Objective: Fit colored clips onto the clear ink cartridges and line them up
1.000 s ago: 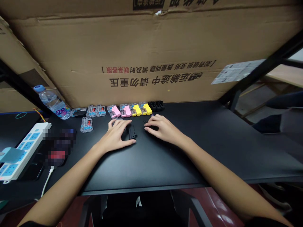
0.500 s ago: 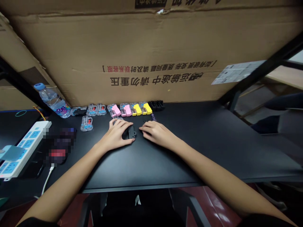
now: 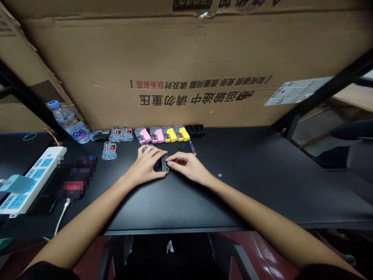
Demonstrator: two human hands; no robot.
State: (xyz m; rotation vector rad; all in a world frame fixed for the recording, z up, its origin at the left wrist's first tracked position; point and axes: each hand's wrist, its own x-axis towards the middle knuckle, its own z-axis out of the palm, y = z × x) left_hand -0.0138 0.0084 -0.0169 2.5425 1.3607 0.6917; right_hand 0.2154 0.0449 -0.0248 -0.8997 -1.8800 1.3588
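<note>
My left hand (image 3: 147, 164) rests on the black table, its thumb and fingers closed around the ends of a small dark grey plastic casing (image 3: 165, 165). My right hand (image 3: 188, 165) is pinched, with thumb and forefinger tips at the casing's right side. Whatever sits in that pinch is hidden or too small to name. Just beyond the right hand lie small black rings (image 3: 183, 149) and a thin purple strip (image 3: 192, 147). A clear plastic piece (image 3: 147, 147) is partly covered by my left fingers.
Along the cardboard wall (image 3: 186, 58) stand clear pieces (image 3: 115, 134), pink ones (image 3: 159, 135), yellow ones (image 3: 171, 135) and black parts (image 3: 195, 130). A bottle (image 3: 71, 124), power strip (image 3: 35, 179) and phone (image 3: 77, 179) are left. A tiny white crescent (image 3: 220, 175) lies right.
My right hand has moved left, its fingertips now at the casing. A small white crescent now shows to the right of the right hand. The view has shifted slightly.
</note>
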